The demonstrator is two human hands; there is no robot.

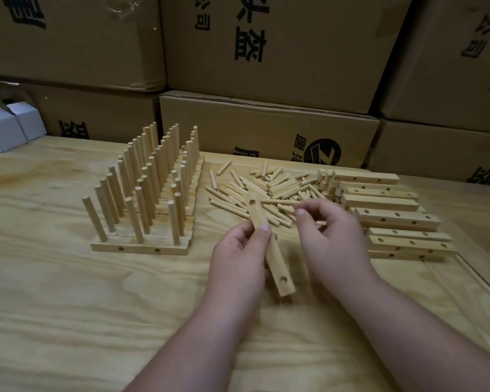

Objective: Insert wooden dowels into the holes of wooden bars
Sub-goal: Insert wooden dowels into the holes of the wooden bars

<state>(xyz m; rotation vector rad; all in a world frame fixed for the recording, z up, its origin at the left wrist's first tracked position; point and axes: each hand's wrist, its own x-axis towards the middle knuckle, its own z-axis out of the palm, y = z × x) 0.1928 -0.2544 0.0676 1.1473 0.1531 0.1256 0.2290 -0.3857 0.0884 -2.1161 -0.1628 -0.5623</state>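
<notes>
While the head camera looks down over a pale plywood table [68, 306], stacked brown cardboard boxes [266, 66] form a wall along its far edge, printed with large black Chinese characters that are cropped and mostly hard to read; the characters 公司 show on two boxes, and a lower box [269, 131] carries a round black logo [326, 153] with a slanted Z-like mark. Two small white cartons [9, 128] sit at the far left of the table. Near the centre, the left hand [239, 258] holds a wooden bar [277, 261] above the tabletop, thumb and curled fingers pinching it around its middle; the bar runs away from the viewer, with one hole visible near its near end and another near its far end. Just to the right, the right hand [333, 236] has its fingers curled, thumb and fingertips pinching a thin wooden dowel [277, 202] whose blurred tip points left toward the bar's far hole without reaching it. Behind the hands lies a loose pile of dowels [260, 188], and to the right of it a stack of drilled bars [391, 216], close to the table's right side, where a raised strip [478, 281] runs along the surface. On the left, finished bars [139, 246] lie side by side in rows, each with dowels standing upright. Open plywood stretches across the near left of the table, in front of the finished rows.
</notes>
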